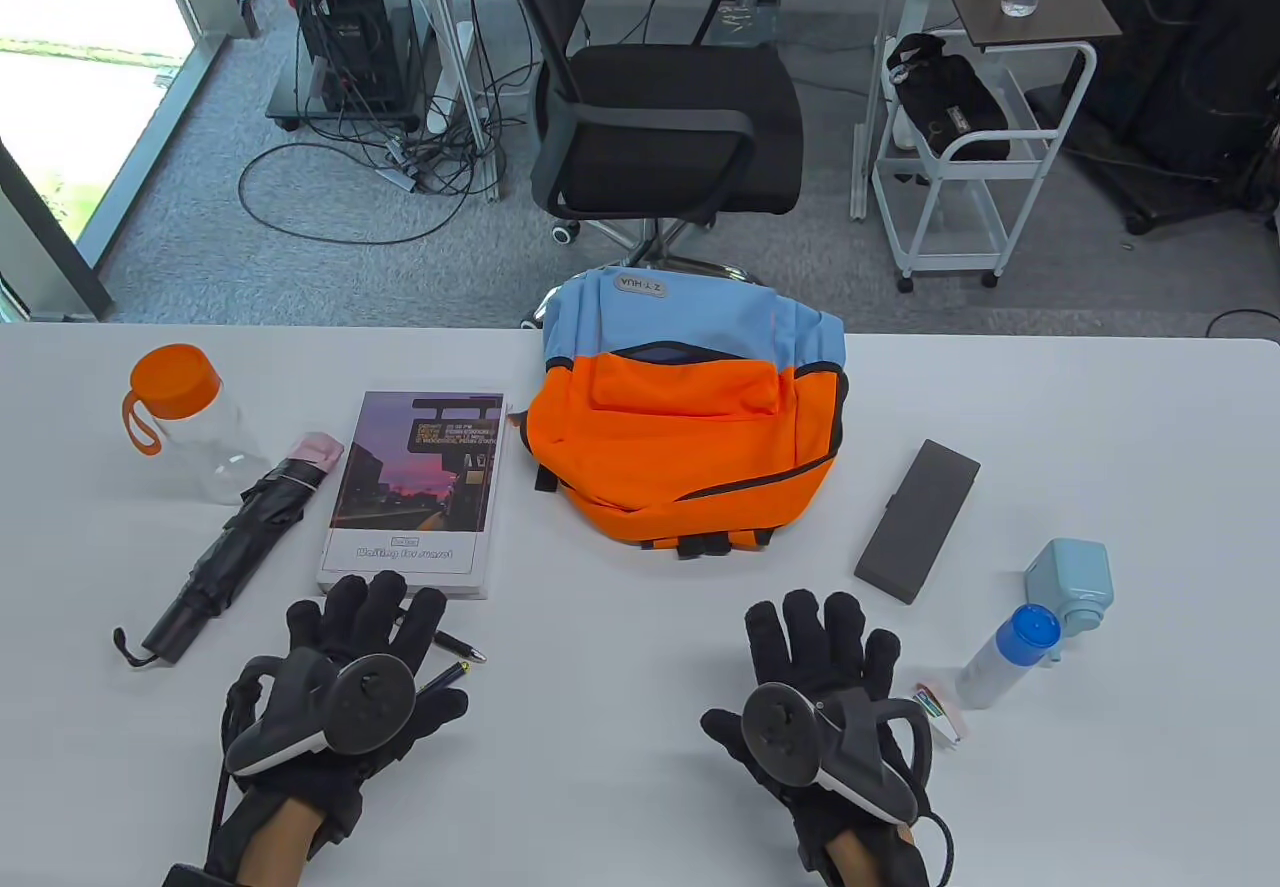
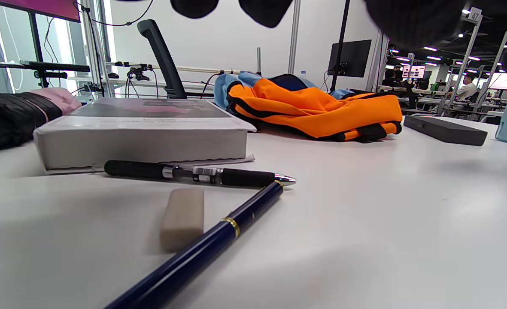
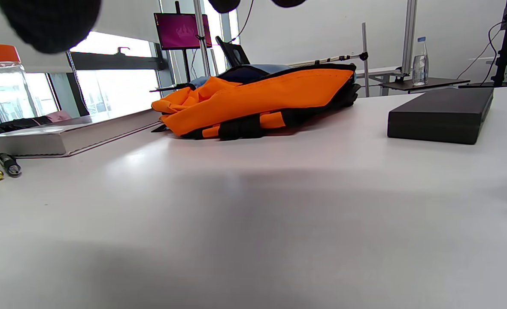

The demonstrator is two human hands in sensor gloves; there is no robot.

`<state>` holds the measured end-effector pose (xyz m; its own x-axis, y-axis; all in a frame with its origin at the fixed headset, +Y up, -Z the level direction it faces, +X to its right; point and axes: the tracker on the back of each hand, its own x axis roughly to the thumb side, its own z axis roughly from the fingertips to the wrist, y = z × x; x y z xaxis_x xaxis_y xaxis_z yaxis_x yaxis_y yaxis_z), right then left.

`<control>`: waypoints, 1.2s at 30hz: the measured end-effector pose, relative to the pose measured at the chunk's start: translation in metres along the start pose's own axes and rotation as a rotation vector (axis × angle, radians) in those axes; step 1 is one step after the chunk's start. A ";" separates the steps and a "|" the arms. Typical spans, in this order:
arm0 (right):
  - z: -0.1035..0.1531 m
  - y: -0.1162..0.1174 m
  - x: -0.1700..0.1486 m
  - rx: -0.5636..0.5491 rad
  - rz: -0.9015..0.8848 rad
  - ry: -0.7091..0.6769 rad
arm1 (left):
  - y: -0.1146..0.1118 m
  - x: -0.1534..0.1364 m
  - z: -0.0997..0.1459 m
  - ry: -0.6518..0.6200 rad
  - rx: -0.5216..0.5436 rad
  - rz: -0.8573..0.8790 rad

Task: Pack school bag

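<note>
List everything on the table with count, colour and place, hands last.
backpack: 1, orange and light blue, table centre, far side
book: 1, white with a purple cover photo, left of backpack
umbrella: 1, black, pink end, left of book
bottle: 1, clear with an orange lid, far left
pens: 2, black and navy, under left hand
eraser: 1, beige, beside pens
case: 1, dark grey, right of backpack
small bottle: 1, white with a blue cap, right
box: 1, light blue, far right
left hand: black glove, open
right hand: black glove, open
</note>
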<state>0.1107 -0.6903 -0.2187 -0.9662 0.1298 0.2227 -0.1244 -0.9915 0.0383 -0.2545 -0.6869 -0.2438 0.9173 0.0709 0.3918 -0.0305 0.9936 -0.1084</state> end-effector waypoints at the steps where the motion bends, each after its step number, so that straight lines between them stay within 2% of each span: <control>1: 0.000 0.000 0.000 -0.010 -0.003 -0.005 | 0.000 0.000 0.000 0.000 0.002 0.001; 9: -0.001 0.001 0.003 0.014 0.003 -0.009 | -0.002 0.001 -0.002 -0.003 0.009 0.047; 13: 0.004 -0.015 0.009 -0.021 -0.022 0.001 | -0.001 0.001 -0.002 0.000 0.015 0.066; 15: 0.006 -0.039 0.019 -0.045 -0.040 0.012 | 0.000 0.001 -0.001 0.002 0.023 0.070; 19: -0.012 -0.110 0.027 -0.122 -0.091 0.098 | -0.001 0.004 -0.003 -0.014 0.018 0.076; 22: -0.041 -0.145 0.008 -0.142 -0.152 0.209 | -0.003 0.005 -0.004 -0.016 -0.003 0.086; 24: -0.066 -0.152 -0.016 -0.129 -0.196 0.325 | -0.002 0.005 -0.004 -0.020 -0.004 0.087; 27: -0.103 -0.135 -0.058 -0.028 -0.231 0.503 | 0.001 0.006 -0.003 -0.027 0.007 0.093; 30: -0.135 -0.083 -0.093 0.230 -0.133 0.650 | 0.002 0.007 -0.001 -0.030 0.008 0.102; 32: -0.145 -0.046 -0.107 0.317 -0.070 0.750 | 0.002 0.008 -0.002 -0.032 0.005 0.107; 33: -0.150 -0.028 -0.114 0.351 -0.043 0.796 | 0.001 0.008 -0.002 -0.033 -0.002 0.106; 36: -0.158 0.003 -0.124 0.376 0.000 0.883 | -0.001 0.009 -0.003 -0.036 -0.018 0.104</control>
<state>0.1948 -0.7110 -0.4001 -0.8071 -0.0762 -0.5855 -0.1924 -0.9036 0.3828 -0.2452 -0.6871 -0.2432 0.8947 0.1771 0.4100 -0.1176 0.9790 -0.1664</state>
